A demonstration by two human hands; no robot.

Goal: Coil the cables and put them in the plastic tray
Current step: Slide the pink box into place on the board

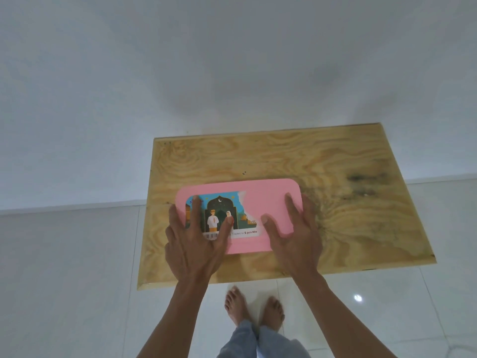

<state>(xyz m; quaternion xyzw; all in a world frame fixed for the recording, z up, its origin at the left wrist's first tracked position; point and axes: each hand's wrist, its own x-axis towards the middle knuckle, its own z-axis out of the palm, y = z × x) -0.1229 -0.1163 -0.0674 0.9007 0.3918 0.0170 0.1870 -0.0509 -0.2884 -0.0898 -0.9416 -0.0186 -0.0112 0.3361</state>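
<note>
One pink lid (268, 202) lies flat on the plywood surface (348, 177), near its front edge, bearing one torn picture label (222, 215). Two hands rest on it. The left hand (196, 244) lies flat over the label with straight, spread fingers, gripping nothing. The right hand (294, 236) presses the lid's right end, fingers likewise straight and spread. Two bare feet (254, 308) stand on the tiled floor (77, 280) below.

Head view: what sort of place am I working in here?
Probably a room in a home. A bare plywood table stands against a plain white wall on glossy white floor tiles, and the person is barefoot.
</note>
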